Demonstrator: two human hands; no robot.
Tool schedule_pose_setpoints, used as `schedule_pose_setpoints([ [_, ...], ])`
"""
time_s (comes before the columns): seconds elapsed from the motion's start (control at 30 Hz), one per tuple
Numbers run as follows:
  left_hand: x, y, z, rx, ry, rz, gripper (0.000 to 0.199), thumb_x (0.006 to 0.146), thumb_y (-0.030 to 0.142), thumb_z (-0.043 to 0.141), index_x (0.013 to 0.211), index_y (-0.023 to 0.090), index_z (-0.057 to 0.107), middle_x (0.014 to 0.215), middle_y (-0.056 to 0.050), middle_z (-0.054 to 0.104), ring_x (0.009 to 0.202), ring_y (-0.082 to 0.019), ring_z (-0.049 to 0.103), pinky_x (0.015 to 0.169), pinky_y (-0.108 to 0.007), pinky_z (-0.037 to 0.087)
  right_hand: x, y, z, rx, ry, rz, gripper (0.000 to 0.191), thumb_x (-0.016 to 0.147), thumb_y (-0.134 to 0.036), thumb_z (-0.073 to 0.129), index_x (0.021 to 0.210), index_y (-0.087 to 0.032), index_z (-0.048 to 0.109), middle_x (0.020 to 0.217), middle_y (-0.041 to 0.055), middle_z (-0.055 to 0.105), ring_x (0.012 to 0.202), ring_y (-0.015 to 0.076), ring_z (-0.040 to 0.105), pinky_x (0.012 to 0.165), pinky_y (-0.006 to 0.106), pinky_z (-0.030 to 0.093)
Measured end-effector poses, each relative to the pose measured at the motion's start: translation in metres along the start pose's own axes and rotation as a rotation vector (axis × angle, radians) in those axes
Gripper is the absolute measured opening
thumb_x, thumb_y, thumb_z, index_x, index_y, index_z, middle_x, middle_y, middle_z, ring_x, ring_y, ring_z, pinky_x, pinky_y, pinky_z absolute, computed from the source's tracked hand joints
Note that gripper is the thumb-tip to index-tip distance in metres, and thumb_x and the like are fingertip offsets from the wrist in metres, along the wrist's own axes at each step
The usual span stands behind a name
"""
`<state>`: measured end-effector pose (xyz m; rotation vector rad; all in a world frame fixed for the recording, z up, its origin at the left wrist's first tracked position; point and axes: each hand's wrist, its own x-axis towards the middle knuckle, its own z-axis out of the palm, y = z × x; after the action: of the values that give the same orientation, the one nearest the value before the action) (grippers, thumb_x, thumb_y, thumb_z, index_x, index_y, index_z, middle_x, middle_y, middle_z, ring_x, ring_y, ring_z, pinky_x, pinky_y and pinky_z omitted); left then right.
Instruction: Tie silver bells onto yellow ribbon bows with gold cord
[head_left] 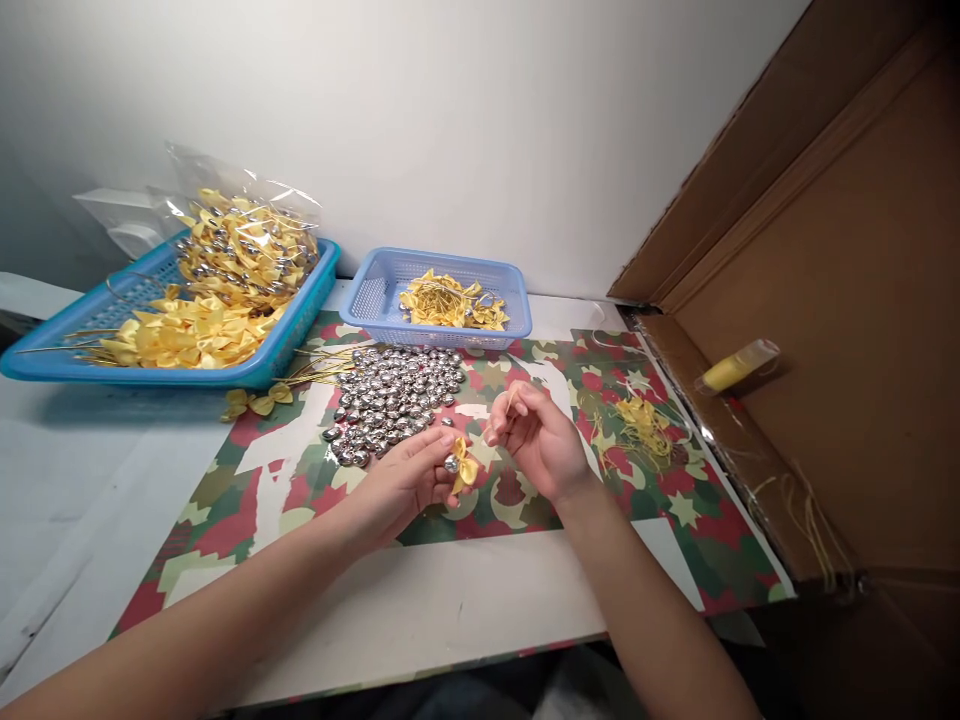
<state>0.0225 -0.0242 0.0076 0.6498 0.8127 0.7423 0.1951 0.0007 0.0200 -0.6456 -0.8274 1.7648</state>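
My left hand (416,470) is closed on a yellow ribbon bow (466,466), gripped between thumb and fingers. A small shiny silver ball, like a bell (451,464), sits against the bow at the thumb. To the right and slightly farther off, my right hand (541,440) is raised with thumb and fingertips pinched together. A thin yellow cord (513,399) seems to run between those fingertips, though it is barely visible. Just beyond my left hand lies a spread pile of silver balls (397,395) on the patterned sheet (510,490).
A blue basket (135,378) at left holds yellow bows and a filled clear bag (247,240). Behind the pile stands a smaller blue basket (435,260) with finished-looking bows. Yellow cords (645,428) lie right. A cardboard wall (825,300) with a yellow tube (739,367) bounds the right side.
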Motion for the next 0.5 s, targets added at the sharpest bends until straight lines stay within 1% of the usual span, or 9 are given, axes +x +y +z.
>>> schedule_pose_setpoints([
  [0.1,-0.001,-0.0027,-0.0003,0.012,-0.045,0.037,0.038,0.075,0.048,0.075,0.09,0.017,0.06,0.069,-0.001,0.065,0.056,-0.009,0.057,0.052,-0.019,0.047,0.0008,0.001,-0.0008,0.074,-0.01,0.015,0.032,0.086,-0.034,0.057,0.063,-0.019,0.04,0.055,-0.0046,0.048,0.052,0.0096,0.053,0.058,0.021,0.046],
  [0.23,-0.0027,-0.0039,-0.0019,0.027,-0.062,0.072,0.041,0.072,0.05,0.077,0.09,0.017,0.061,0.074,-0.003,0.067,0.061,-0.011,0.059,0.056,-0.022,0.05,0.001,0.0,-0.0011,0.108,0.0,0.014,0.03,0.088,-0.029,0.053,0.063,-0.018,0.04,0.054,-0.0053,0.041,0.048,0.0081,0.046,0.055,0.02,0.042],
  [0.33,-0.0037,-0.0034,-0.003,0.074,-0.056,0.09,0.046,0.066,0.047,0.083,0.093,0.017,0.062,0.074,-0.001,0.067,0.06,-0.01,0.059,0.057,-0.022,0.049,0.0014,-0.0009,-0.0008,0.069,0.033,0.015,0.031,0.089,-0.029,0.051,0.063,-0.019,0.037,0.055,-0.0054,0.037,0.048,0.0086,0.043,0.056,0.021,0.041],
  [0.4,-0.004,-0.003,-0.0035,0.115,-0.058,0.096,0.047,0.063,0.043,0.086,0.094,0.017,0.062,0.069,0.0,0.066,0.058,-0.01,0.058,0.056,-0.02,0.047,0.0018,-0.0007,-0.0006,0.036,0.052,0.013,0.032,0.088,-0.03,0.051,0.063,-0.02,0.034,0.055,-0.0055,0.035,0.049,0.0089,0.041,0.056,0.022,0.04],
  [0.5,-0.0039,-0.003,-0.0042,0.159,-0.064,0.119,0.038,0.065,0.038,0.085,0.085,0.016,0.06,0.063,0.002,0.064,0.054,-0.008,0.054,0.052,-0.018,0.042,0.0026,0.0013,-0.0006,0.023,0.064,0.004,0.033,0.087,-0.031,0.053,0.063,-0.019,0.032,0.055,-0.0066,0.03,0.046,0.0076,0.036,0.055,0.022,0.037],
])
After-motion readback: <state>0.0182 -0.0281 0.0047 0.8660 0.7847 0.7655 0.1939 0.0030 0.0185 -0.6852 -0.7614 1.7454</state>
